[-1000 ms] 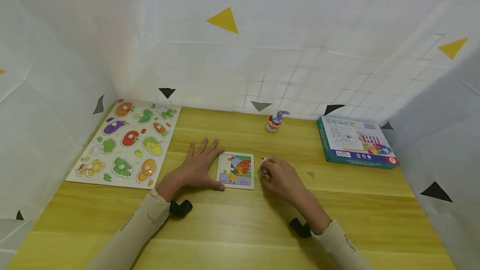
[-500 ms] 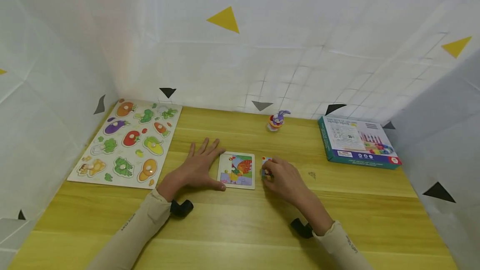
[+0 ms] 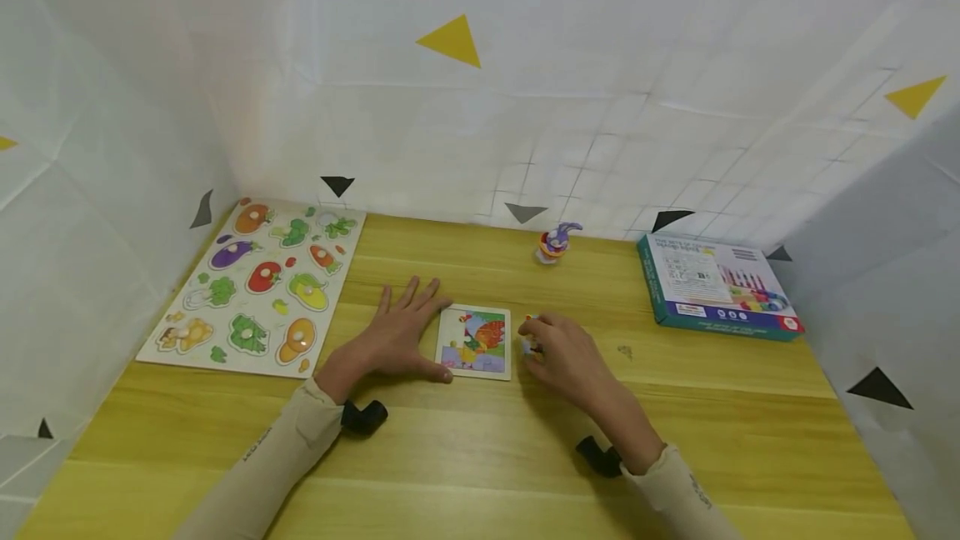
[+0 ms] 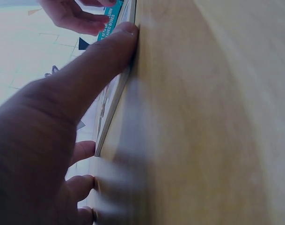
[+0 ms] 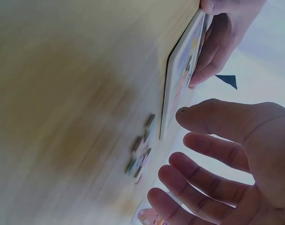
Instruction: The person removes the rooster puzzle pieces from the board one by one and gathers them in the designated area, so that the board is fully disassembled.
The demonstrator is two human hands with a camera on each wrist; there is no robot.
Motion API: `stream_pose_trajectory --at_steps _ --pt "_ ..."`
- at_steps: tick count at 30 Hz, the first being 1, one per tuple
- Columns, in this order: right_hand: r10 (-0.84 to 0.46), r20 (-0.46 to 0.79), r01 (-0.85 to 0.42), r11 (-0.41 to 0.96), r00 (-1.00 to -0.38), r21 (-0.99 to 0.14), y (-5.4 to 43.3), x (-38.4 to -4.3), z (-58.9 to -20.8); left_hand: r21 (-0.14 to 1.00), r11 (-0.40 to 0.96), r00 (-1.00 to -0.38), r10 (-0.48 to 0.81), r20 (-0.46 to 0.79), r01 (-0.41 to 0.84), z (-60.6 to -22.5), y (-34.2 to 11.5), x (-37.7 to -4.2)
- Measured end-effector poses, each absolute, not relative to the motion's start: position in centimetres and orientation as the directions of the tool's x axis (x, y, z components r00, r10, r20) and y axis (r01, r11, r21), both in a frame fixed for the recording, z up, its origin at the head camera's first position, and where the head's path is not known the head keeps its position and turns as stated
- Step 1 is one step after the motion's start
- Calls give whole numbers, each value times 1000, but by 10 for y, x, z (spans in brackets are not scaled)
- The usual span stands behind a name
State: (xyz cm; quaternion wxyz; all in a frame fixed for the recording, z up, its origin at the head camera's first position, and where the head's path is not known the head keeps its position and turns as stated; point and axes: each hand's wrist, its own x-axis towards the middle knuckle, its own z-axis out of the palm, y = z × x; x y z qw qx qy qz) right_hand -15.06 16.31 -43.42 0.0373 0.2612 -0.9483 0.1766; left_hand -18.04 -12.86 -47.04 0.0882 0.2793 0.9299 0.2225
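In the head view, my left hand (image 3: pixel 397 336) lies spread on the table with its thumb at the near-left corner of a small square jigsaw puzzle (image 3: pixel 480 367) that has a chicken picture. The left wrist view shows the thumb and a finger touching the edge of the puzzle's board (image 4: pixel 115 97). My right hand (image 3: pixel 572 361) is just right of the board. From the right wrist camera, that hand's fingers (image 5: pixel 210 180) are slightly bent and apart, with nothing between them. Several loose puzzle pieces (image 5: pixel 137 143) lie on the table beside it, partly hidden by the hand in the head view.
A large vegetable peg puzzle (image 3: pixel 277 302) lies at the left. At the back stands a small purple rabbit figure (image 3: pixel 553 242). A teal-edged box (image 3: pixel 716 286) lies at the back right. White sheeting (image 3: pixel 390 140) walls the table's back and sides.
The right hand's fingers have shifted slightly over the loose pieces, and less of the colourful piece shows beside them. The left hand and the puzzle board stay where they were.
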Motion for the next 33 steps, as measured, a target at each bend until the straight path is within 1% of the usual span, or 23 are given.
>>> stream_pose_trajectory --at_steps 8,16,19,23,33 --pt "-508 181 -538 771 -842 -340 148 -151 -435 458 744 -825 564 -38 487 -473 -129 -181" --pt "-537 153 -554 756 -829 -349 127 -154 -433 456 746 -826 562 -40 486 -472 -129 -181" --pt "-546 144 -557 743 -825 -371 121 -155 -434 455 747 -827 561 -39 485 -472 -129 -181" --pt "-573 151 -580 711 -805 -398 115 -156 -435 458 745 -826 562 -38 485 -472 -128 -181" --pt "-630 197 -650 654 -751 -387 100 -158 -440 462 741 -824 566 -37 488 -470 -128 -181"
